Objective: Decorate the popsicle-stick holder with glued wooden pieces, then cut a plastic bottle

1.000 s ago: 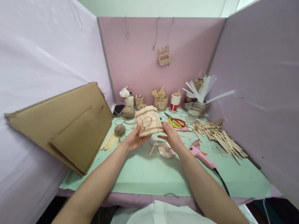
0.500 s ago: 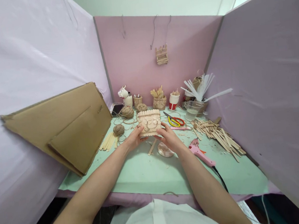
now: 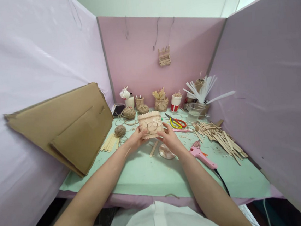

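Between my two hands I hold a small craft-stick box (image 3: 151, 123) above the table, with a scalloped top edge, twine-like bands and pale shapes on its front. My left hand (image 3: 137, 138) closes on its left lower side. On the right lower side my right hand (image 3: 168, 137) grips it, thumb on the front face. Below the hands lie a single wooden stick (image 3: 154, 149) and a round marbled coaster-like disc (image 3: 166, 152). To the right of my right hand rests a pink hot glue gun (image 3: 202, 156).
Wooden sticks (image 3: 222, 138) lie heaped at right. Scissors (image 3: 176, 122), a clear cup (image 3: 193, 113), a red-and-white paper cup (image 3: 175, 102) and a stick-filled holder (image 3: 161, 103) stand or lie behind. Twine balls (image 3: 120, 131) and cardboard (image 3: 80, 134) are at left. A small stick piece (image 3: 164, 57) hangs on the back wall.
The box has tilted slightly in my hands, so its front face shows at a somewhat different angle. Both hands keep their hold. The view has shifted a little.
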The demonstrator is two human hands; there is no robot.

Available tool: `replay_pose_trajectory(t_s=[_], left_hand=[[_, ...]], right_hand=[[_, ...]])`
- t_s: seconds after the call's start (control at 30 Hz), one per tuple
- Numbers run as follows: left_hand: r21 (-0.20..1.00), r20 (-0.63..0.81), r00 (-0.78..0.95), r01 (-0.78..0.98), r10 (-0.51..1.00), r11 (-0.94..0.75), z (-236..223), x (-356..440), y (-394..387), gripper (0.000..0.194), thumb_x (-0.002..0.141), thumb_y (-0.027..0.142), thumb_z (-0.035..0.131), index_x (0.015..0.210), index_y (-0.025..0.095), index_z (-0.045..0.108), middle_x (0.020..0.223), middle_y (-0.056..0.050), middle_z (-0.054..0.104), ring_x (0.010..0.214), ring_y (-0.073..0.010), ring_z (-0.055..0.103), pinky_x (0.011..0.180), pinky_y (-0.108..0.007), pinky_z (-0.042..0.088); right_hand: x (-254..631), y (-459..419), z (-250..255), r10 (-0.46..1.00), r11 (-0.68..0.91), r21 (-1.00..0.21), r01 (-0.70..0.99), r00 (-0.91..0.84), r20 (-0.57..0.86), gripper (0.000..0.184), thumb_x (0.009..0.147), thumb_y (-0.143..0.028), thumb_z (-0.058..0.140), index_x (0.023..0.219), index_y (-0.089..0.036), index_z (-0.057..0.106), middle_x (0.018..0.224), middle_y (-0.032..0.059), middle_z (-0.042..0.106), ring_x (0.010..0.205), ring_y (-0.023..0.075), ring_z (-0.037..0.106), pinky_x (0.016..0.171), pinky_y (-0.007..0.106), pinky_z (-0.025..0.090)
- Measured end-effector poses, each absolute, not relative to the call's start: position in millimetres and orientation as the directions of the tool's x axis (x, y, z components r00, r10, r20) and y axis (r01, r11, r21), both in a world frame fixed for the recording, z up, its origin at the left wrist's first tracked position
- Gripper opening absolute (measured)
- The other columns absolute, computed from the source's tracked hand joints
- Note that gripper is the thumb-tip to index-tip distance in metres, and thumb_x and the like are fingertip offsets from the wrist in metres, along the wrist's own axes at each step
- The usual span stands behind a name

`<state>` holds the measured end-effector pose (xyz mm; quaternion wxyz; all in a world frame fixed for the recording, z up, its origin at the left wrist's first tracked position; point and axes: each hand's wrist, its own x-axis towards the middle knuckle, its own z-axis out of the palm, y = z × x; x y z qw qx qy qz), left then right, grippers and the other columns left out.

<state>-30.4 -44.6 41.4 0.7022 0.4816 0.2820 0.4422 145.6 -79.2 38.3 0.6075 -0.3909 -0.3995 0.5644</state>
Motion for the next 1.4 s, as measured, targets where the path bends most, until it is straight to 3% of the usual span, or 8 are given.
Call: replay_pose_trajectory(t_s=[0.13,0.3,0.57,0.67,0.8,0.93,1.13,1.4], left_hand=[[0.885,0.043,0.296,-0.454,0.954,0.101,40.6,-37.3,-34.8,0.062,0.069,0.058,0.074,0.119,0.026,0.057,0.121,-0.009,0.064,0.107,-0.0216,0.062,0.086,-0.033,0.05],[0.904,0.034,-0.034,-0.425,0.999,-0.045,39.5,-43.8,-22.6,0.036,0.065,0.035,0.082,0.089,0.015,0.065,0.075,0.0,0.061,0.062,-0.0057,0.054,0.057,-0.016,0.041],[0.92,0.056,0.056,-0.392,0.997,-0.03,36.3,-41.2,-24.6,0.038,0.062,0.041,0.08,0.077,0.012,0.061,0.055,0.006,0.049,0.04,-0.0008,0.027,0.04,-0.016,0.016],[0.924,0.046,0.053,-0.381,0.997,-0.023,37.0,-41.6,-25.8,0.04,0.066,0.049,0.076,0.068,0.015,0.056,0.048,0.008,0.042,0.038,-0.002,0.026,0.039,-0.017,0.017],[0.919,0.057,0.137,-0.393,0.989,0.002,39.3,-40.5,-31.2,0.045,0.066,0.056,0.075,0.083,0.016,0.063,0.081,-0.005,0.067,0.072,-0.0116,0.061,0.061,-0.021,0.046],[0.922,0.092,0.447,-0.377,0.89,0.094,38.5,-35.7,-39.9,0.073,0.056,0.037,0.088,0.122,0.027,0.056,0.127,-0.008,0.062,0.113,-0.0231,0.06,0.094,-0.037,0.047],[0.897,0.127,0.672,-0.392,0.73,0.205,39.1,-42.6,-40.5,0.075,0.067,0.039,0.081,0.134,0.022,0.052,0.141,-0.012,0.053,0.13,-0.0275,0.049,0.11,-0.041,0.034],[0.85,0.183,0.805,-0.418,0.565,0.32,36.4,-53.9,-37.7,0.08,0.067,0.058,0.076,0.133,0.019,0.054,0.135,-0.013,0.058,0.127,-0.0272,0.052,0.11,-0.041,0.032]], right_hand=[[148.7,-81.9,48.9,0.999,0.03,-0.836,-0.548,0.032,0.015,0.046,0.064,-0.028,0.078,0.105,-0.029,0.057,0.101,-0.0025,0.07,0.096,0.0168,0.064,0.093,0.037,0.053],[155.5,-80.2,54.3,0.998,0.039,-0.736,-0.676,-0.009,0.061,0.027,0.07,-0.03,0.073,0.096,-0.026,0.064,0.106,-0.003,0.072,0.102,0.0169,0.063,0.096,0.035,0.052],[159.3,-79.0,56.6,0.999,-0.028,-0.671,-0.741,-0.05,0.013,0.025,0.074,-0.032,0.068,0.098,-0.027,0.067,0.104,-0.004,0.073,0.103,0.0178,0.064,0.095,0.036,0.052],[160.0,-81.2,57.0,0.997,-0.053,-0.693,-0.719,-0.077,0.003,0.025,0.072,-0.029,0.068,0.097,-0.027,0.066,0.102,-0.0036,0.073,0.102,0.018,0.064,0.095,0.037,0.052],[156.8,-82.9,53.4,0.994,-0.009,-0.752,-0.659,-0.091,0.067,0.033,0.068,-0.026,0.072,0.098,-0.03,0.062,0.105,-0.0048,0.072,0.103,0.0173,0.063,0.096,0.039,0.05],[148.4,-81.6,44.0,0.995,0.057,-0.837,-0.545,-0.04,0.093,0.061,0.064,-0.025,0.078,0.118,-0.036,0.052,0.108,-0.0032,0.069,0.102,0.0179,0.063,0.097,0.042,0.048],[144.3,-85.1,42.9,0.961,0.247,-0.934,-0.258,-0.059,0.27,0.093,0.062,-0.038,0.083,0.141,-0.03,0.035,0.132,0.0093,0.055,0.117,0.0245,0.056,0.104,0.046,0.041],[158.6,-99.6,63.0,0.939,0.25,-0.936,-0.247,-0.175,0.297,0.081,0.069,-0.045,0.079,0.139,-0.03,0.04,0.133,0.0106,0.054,0.121,0.0255,0.054,0.104,0.049,0.041]])
